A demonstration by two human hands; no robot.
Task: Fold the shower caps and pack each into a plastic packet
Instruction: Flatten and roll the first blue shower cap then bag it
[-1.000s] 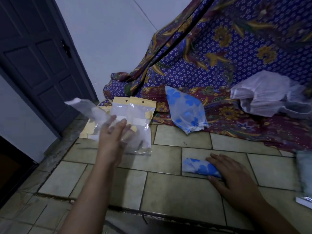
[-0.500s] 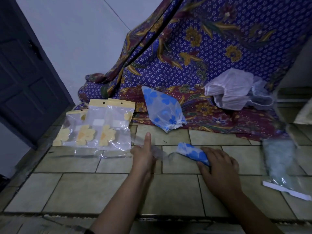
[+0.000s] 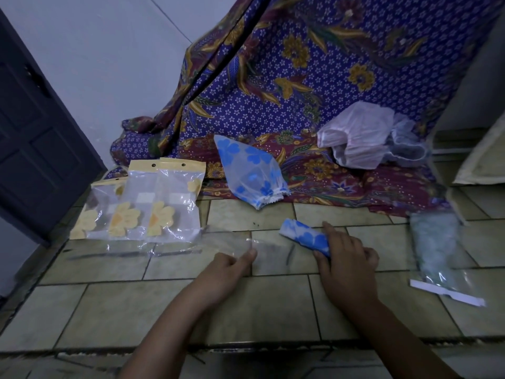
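Fingers (image 3: 329, 233) of the right hand (image 3: 347, 266) are curled round the folded shower cap (image 3: 303, 236), a blue-flower roll low over the tiled floor (image 3: 273, 305). Its long axis runs up-left from the palm, free end aimed toward the left hand (image 3: 226, 272). That hand pinches the near edge of an empty clear packet (image 3: 226, 242), thumb on top. Can't tell if the mouth is open. The packet lies flat between the hands, just left of the roll's free end — so the cap likely goes in leftward, along its own axis. An unfolded blue cap (image 3: 251, 170) waits on the batik cloth (image 3: 300, 77) — filled packets (image 3: 153, 209) sit far left.
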